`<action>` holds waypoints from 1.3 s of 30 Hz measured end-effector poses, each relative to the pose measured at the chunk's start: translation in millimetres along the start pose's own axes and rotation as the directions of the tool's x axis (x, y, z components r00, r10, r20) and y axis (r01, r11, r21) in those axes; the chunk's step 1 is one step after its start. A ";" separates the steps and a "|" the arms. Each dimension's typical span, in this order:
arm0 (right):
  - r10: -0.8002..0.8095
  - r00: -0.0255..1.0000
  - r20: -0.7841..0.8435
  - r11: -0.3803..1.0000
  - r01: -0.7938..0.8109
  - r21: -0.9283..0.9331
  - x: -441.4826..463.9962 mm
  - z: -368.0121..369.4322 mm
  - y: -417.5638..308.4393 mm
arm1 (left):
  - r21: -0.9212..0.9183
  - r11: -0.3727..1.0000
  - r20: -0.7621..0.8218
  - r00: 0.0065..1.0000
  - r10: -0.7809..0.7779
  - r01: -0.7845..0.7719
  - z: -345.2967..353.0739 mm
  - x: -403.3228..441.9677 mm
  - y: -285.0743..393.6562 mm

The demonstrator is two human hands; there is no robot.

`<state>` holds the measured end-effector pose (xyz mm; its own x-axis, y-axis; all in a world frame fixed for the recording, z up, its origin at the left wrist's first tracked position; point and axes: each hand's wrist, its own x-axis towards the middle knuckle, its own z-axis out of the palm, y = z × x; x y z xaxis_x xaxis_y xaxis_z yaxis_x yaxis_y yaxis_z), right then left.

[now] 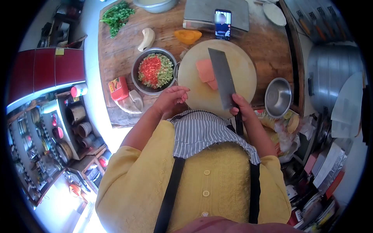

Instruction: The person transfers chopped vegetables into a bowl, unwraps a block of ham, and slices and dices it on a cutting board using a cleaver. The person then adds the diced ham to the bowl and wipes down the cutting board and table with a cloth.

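My right hand [241, 107] grips the dark handle of a wide cleaver [221, 77], its blade slanting up and left over the right part of a round cutting board [190, 93]. Pink slices of meat [205, 71] lie on the board, just left of the blade and partly behind it. At the board's lower left edge is my left hand [173, 98], fingers curled together; whether anything small is between them is hidden. Left of the board, a metal bowl [136, 82] holds diced red and green pieces.
On the wooden table [163, 23] are green herbs [117, 18], a peeled pale piece [147, 39], an orange wedge [188, 36], a phone [222, 25] propped on a grey box [198, 15], and a red package [118, 88]. An empty metal bowl [278, 97] sits right.
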<state>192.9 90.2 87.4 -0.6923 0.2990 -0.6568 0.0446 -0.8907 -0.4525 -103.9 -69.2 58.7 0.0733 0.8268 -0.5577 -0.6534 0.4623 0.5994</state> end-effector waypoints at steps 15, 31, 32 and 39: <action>-0.531 0.753 -0.388 0.648 0.066 -0.759 23.1 -85.9 -30.9 | 0.278 0.949 -0.200 0.958 0.207 -0.148 8.4 57.2 -5.5; -0.780 0.621 -0.071 0.233 0.183 -0.955 82.6 -7.2 -5.3 | 0.515 0.857 -0.413 0.884 0.220 0.028 28.1 145.8 6.5; -0.735 0.676 -0.059 0.277 0.220 -0.935 88.7 -2.6 -5.7 | 0.387 0.920 -0.348 0.933 0.090 0.056 32.3 142.2 10.3; -0.699 0.714 -0.035 0.389 0.338 -0.857 95.7 30.8 -8.7 | 0.462 0.879 -0.293 0.916 0.274 -0.115 76.5 91.3 19.8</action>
<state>104.1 116.0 47.0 -0.5005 0.8480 -0.1743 0.4009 0.0486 -0.9148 -52.5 39.9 63.6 -0.3324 0.7903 -0.5147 -0.2350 0.4591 0.8567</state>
